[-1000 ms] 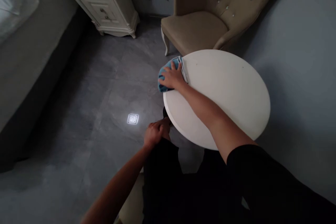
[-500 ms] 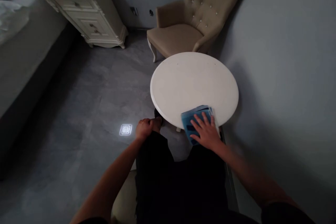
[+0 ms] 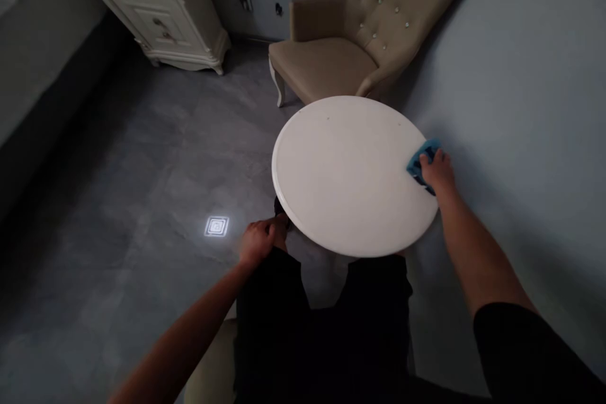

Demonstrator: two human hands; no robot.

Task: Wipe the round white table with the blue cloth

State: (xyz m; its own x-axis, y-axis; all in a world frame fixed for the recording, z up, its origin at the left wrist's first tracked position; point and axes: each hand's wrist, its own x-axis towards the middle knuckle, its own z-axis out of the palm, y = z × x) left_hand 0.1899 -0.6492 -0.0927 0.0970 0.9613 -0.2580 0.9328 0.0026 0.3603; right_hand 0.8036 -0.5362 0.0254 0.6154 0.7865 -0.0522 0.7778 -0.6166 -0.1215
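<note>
- At the rim of the white table [image 3: 350,183], a cloth [image 3: 417,159] is clutched by the right hand [image 3: 439,173].
- The knee [image 3: 281,241] is covered by the left hand [image 3: 256,242], grip unclear.

the round white tabletop [image 3: 350,189] was pale and mostly bare, with a moulded edge along its left side. a blue cloth [image 3: 416,165] lay bunched at its right edge, partly covered by the right hand [image 3: 438,172]. a few small specks [image 3: 327,118] dotted the top near its far edge. below, the grey floor [image 3: 156,139] bore a cream cabinet [image 3: 199,19], a tan armchair [image 3: 326,66] and a bright square mark [image 3: 216,226]
</note>
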